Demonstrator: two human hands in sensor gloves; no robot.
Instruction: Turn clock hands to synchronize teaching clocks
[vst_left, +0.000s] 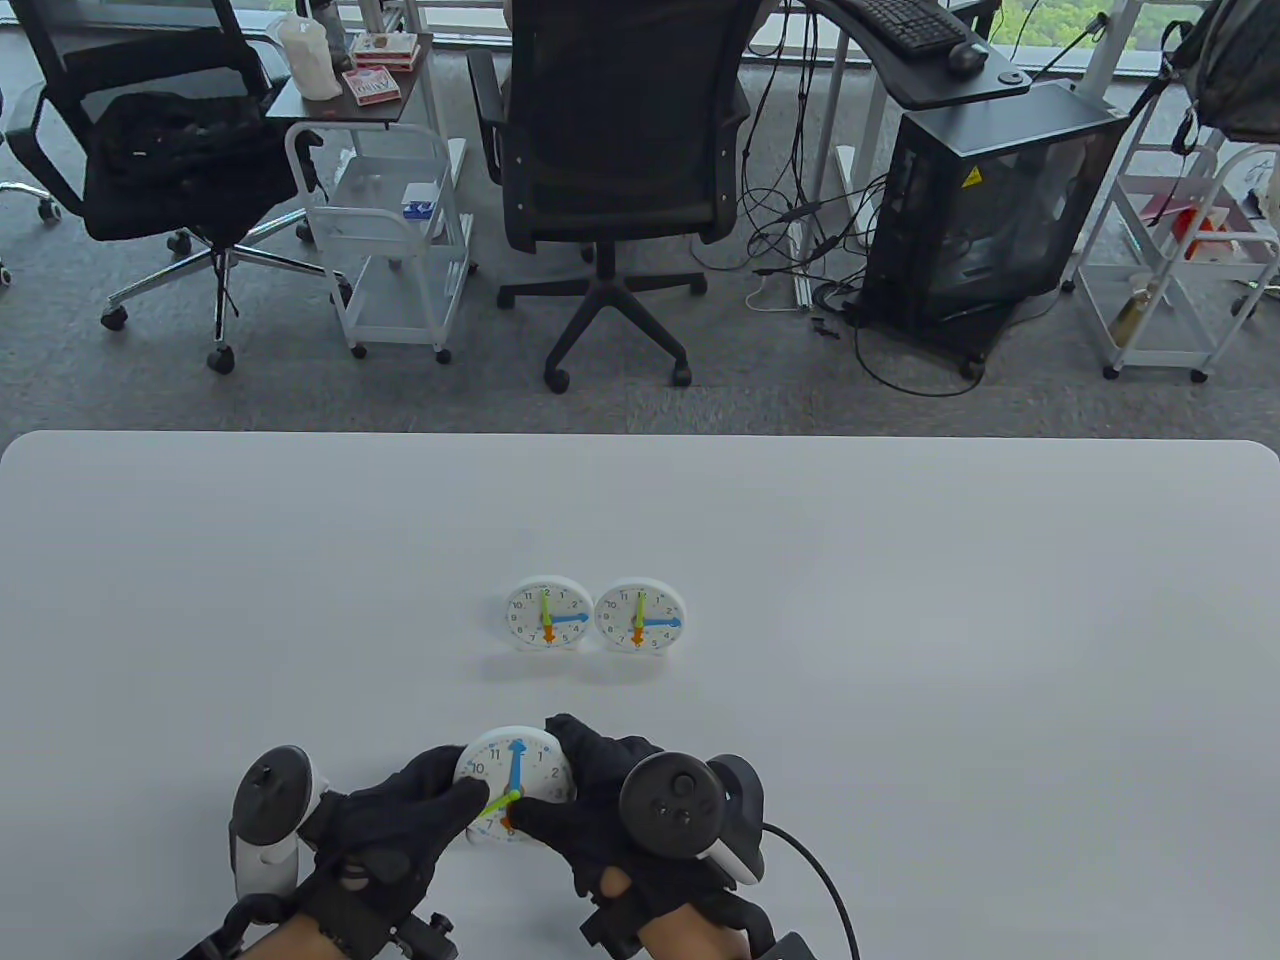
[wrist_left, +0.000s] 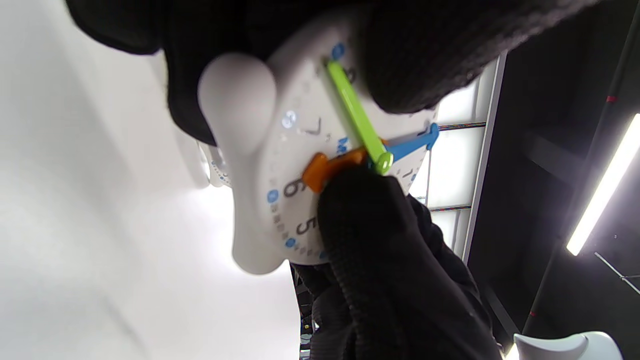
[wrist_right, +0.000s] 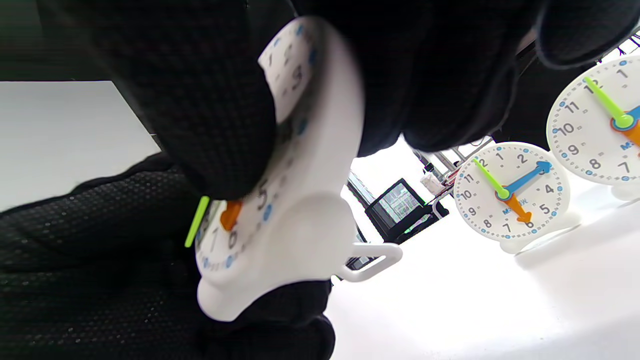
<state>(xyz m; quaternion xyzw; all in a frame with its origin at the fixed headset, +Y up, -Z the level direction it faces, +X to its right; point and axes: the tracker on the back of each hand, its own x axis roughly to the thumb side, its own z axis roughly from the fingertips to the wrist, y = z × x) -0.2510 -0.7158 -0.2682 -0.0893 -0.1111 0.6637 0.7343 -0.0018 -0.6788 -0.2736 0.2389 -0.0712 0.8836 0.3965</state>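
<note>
Two white teaching clocks stand side by side mid-table, the left clock (vst_left: 546, 614) and the right clock (vst_left: 640, 614). Each shows green at 12, blue at 3 and orange at 6. A third clock (vst_left: 515, 785) is held near the front edge between both hands. Its blue hand (vst_left: 517, 765) points to 12, its green hand (wrist_left: 355, 115) points down-left, and its orange hand (wrist_left: 325, 167) is near 6. My left hand (vst_left: 455, 800) holds the clock's left side, with a fingertip over the green hand's tip. My right hand (vst_left: 555, 790) holds the right side, its thumb (wrist_left: 365, 210) pressing by the hub and orange hand.
The white table (vst_left: 900, 600) ends at a far edge. Beyond it are office chairs (vst_left: 610, 150), a wire cart (vst_left: 390, 230) and a computer case (vst_left: 990, 210). The right tracker's cable (vst_left: 820, 880) trails on the table at the front right.
</note>
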